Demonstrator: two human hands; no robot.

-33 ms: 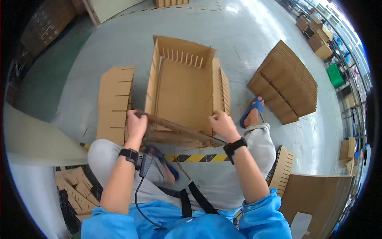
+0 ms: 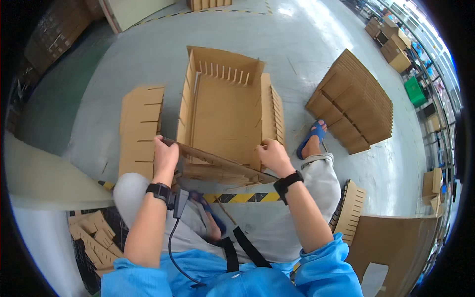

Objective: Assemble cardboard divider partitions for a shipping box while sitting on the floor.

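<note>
A shallow cardboard box [image 2: 222, 116] with slotted walls lies on the floor between my feet. A dark-edged cardboard panel [image 2: 217, 157] slants across its near end, higher on the left. My left hand [image 2: 166, 157] is closed around the panel's left end. My right hand [image 2: 275, 158] has its fingers pinched at the near end of the box's right wall [image 2: 266, 106], just above the panel's right end. Part of that pinch is hidden by the hand itself. Left of the box lies a flat slotted cardboard sheet [image 2: 138, 126].
A stack of slotted cardboard [image 2: 354, 101] stands beside my right foot in a blue slipper [image 2: 310, 138]. Cardboard offcuts [image 2: 96, 237] fill a black crate at lower left. A large cardboard box [image 2: 391, 252] stands at lower right. Striped tape [image 2: 247, 197] crosses the floor.
My left foot has shifted slightly. The view has moved a little, and both hands keep their places at the panel and the box wall.
</note>
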